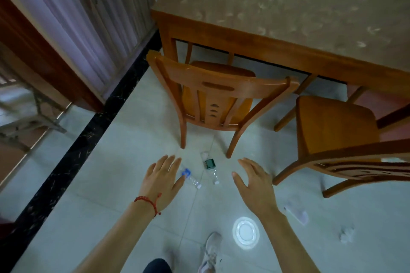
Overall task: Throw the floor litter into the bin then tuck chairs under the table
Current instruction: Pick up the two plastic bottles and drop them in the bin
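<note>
Both hands out over the tiled floor (133, 162), fingers spread, holding nothing: left hand (162, 180) beside the blue-labelled bottle (191, 177), right hand (255, 184) near the green-labelled bottle (210, 167). A white lid (245, 233) lies near the shoe (210, 252); two chairs (218, 95) stand out from the worktop (288, 13).

Two chairs (218, 93) (346, 137), one table (288, 13), two plastic bottles (192, 178) (210, 167), one round lid (245, 232).
</note>
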Demonstrator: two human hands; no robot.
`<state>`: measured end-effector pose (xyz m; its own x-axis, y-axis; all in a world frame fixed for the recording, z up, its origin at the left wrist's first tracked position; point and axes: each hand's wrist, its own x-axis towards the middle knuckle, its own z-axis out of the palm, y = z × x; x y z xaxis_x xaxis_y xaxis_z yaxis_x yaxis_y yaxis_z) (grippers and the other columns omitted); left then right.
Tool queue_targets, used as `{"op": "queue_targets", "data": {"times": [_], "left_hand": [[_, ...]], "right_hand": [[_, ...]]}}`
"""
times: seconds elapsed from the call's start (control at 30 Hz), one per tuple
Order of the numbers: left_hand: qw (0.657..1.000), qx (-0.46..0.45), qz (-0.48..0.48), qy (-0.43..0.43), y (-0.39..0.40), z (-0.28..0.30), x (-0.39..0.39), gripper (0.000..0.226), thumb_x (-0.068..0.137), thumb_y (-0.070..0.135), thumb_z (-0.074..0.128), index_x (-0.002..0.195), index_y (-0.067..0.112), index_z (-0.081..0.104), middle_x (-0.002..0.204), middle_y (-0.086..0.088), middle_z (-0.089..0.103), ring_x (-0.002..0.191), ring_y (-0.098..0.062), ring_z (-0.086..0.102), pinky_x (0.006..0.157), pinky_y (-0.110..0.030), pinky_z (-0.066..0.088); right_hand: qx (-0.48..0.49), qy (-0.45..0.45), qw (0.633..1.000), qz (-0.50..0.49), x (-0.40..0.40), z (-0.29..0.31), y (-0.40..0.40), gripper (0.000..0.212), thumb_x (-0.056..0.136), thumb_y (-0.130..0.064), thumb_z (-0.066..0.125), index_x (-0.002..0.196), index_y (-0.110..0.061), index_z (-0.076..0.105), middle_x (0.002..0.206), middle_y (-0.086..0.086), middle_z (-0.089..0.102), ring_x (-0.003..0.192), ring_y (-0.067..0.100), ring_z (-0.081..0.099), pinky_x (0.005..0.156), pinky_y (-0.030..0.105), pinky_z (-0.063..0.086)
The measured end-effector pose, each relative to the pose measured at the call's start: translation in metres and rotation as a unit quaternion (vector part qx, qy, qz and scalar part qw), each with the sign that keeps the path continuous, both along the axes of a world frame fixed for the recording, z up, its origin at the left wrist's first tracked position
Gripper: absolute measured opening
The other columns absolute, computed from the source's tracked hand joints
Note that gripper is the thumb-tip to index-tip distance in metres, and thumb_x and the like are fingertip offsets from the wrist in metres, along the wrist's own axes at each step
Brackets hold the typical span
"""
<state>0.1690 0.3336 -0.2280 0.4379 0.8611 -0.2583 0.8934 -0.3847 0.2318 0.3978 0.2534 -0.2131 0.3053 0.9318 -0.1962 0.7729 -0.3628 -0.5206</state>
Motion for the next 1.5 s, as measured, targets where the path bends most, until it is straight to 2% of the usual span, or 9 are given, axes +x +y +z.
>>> {"op": "queue_targets", "data": {"times": [0.07, 0.27, 0.5, 0.6, 0.73, 0.97, 1.03, 1.2, 1.5], "left_hand": [[1.0, -0.01, 0.004, 0.003, 0.007, -0.015, 0.002, 0.109, 0.061, 0.074, -0.027, 0.144, 0.021, 0.02, 0.152, 0.001, 0.023, 0.141, -0.016, 0.015, 0.113, -0.032, 0.016], [0.999, -0.046, 0.024, 0.009, 0.033, -0.083, 0.003, 0.091, 0.068, 0.062, -0.007, 0.144, 0.02, 0.019, 0.152, -0.001, 0.024, 0.141, -0.017, 0.015, 0.112, -0.031, 0.016], [0.995, -0.088, 0.038, 0.008, 0.044, -0.187, 0.004, 0.093, 0.067, 0.063, -0.004, 0.143, 0.017, 0.023, 0.15, -0.004, 0.028, 0.14, -0.02, 0.018, 0.111, -0.033, 0.018], [0.993, -0.103, 0.05, -0.004, 0.045, -0.232, 0.005, 0.082, 0.078, 0.063, 0.009, 0.142, 0.015, 0.026, 0.149, -0.005, 0.031, 0.139, -0.022, 0.021, 0.111, -0.035, 0.021], [0.99, -0.113, 0.077, -0.029, 0.046, -0.295, 0.008, 0.059, 0.093, 0.047, 0.033, 0.142, 0.014, 0.027, 0.147, -0.005, 0.034, 0.138, -0.021, 0.023, 0.109, -0.035, 0.024], [0.979, -0.127, 0.13, -0.096, 0.055, -0.402, 0.022, 0.062, 0.089, 0.049, 0.037, 0.138, 0.011, 0.034, 0.142, -0.006, 0.041, 0.133, -0.023, 0.03, 0.106, -0.034, 0.028], [0.972, -0.131, 0.154, -0.122, 0.059, -0.438, 0.026, 0.054, 0.092, 0.038, 0.043, 0.138, 0.011, 0.034, 0.142, -0.007, 0.041, 0.132, -0.023, 0.031, 0.105, -0.032, 0.028], [0.931, -0.158, 0.269, -0.192, 0.066, -0.523, 0.033, 0.052, 0.091, 0.031, 0.049, 0.137, 0.009, 0.036, 0.137, -0.011, 0.045, 0.128, -0.026, 0.036, 0.101, -0.029, 0.029], [0.794, -0.212, 0.504, -0.266, 0.077, -0.637, 0.057, 0.065, 0.079, 0.042, 0.064, 0.128, 0.005, 0.043, 0.12, -0.013, 0.057, 0.112, -0.027, 0.052, 0.092, -0.03, 0.037]], "right_hand": [[-0.002, 0.012, 1.0, 0.0, 0.002, -0.02, 0.008, 0.049, 0.088, -0.041, 0.049, 0.128, -0.013, 0.052, 0.135, 0.007, 0.052, 0.125, 0.023, 0.048, 0.105, 0.033, 0.034], [-0.032, 0.032, 0.999, -0.021, -0.001, -0.097, 0.027, 0.054, 0.084, -0.044, 0.043, 0.127, -0.014, 0.052, 0.135, 0.004, 0.052, 0.125, 0.021, 0.048, 0.1, 0.023, 0.024], [-0.056, 0.051, 0.997, -0.027, -0.004, -0.202, 0.038, 0.043, 0.089, -0.03, 0.057, 0.128, -0.014, 0.051, 0.136, 0.003, 0.051, 0.127, 0.021, 0.045, 0.105, 0.028, 0.029], [-0.047, 0.053, 0.997, -0.028, -0.002, -0.245, 0.043, 0.042, 0.087, -0.028, 0.06, 0.126, -0.012, 0.053, 0.133, 0.006, 0.054, 0.124, 0.024, 0.048, 0.104, 0.032, 0.033], [-0.056, 0.045, 0.997, -0.027, 0.007, -0.299, 0.052, 0.044, 0.09, -0.033, 0.054, 0.13, -0.015, 0.049, 0.138, 0.002, 0.048, 0.128, 0.021, 0.043, 0.105, 0.031, 0.032], [-0.047, 0.025, 0.998, -0.017, 0.023, -0.402, 0.068, 0.045, 0.09, -0.034, 0.052, 0.132, -0.017, 0.047, 0.14, 0.001, 0.046, 0.13, 0.019, 0.04, 0.105, 0.029, 0.028], [-0.037, 0.017, 0.999, -0.003, 0.026, -0.436, 0.074, 0.045, 0.09, -0.032, 0.053, 0.131, -0.015, 0.048, 0.139, 0.002, 0.048, 0.129, 0.02, 0.042, 0.104, 0.03, 0.03], [-0.038, 0.012, 0.999, 0.026, 0.029, -0.52, 0.087, 0.045, 0.09, -0.031, 0.053, 0.132, -0.015, 0.047, 0.14, 0.003, 0.047, 0.129, 0.02, 0.041, 0.104, 0.028, 0.029], [-0.022, 0.025, 0.999, 0.037, 0.036, -0.629, 0.109, 0.044, 0.089, -0.026, 0.056, 0.13, -0.012, 0.049, 0.137, 0.007, 0.05, 0.127, 0.022, 0.044, 0.103, 0.029, 0.031]]}}
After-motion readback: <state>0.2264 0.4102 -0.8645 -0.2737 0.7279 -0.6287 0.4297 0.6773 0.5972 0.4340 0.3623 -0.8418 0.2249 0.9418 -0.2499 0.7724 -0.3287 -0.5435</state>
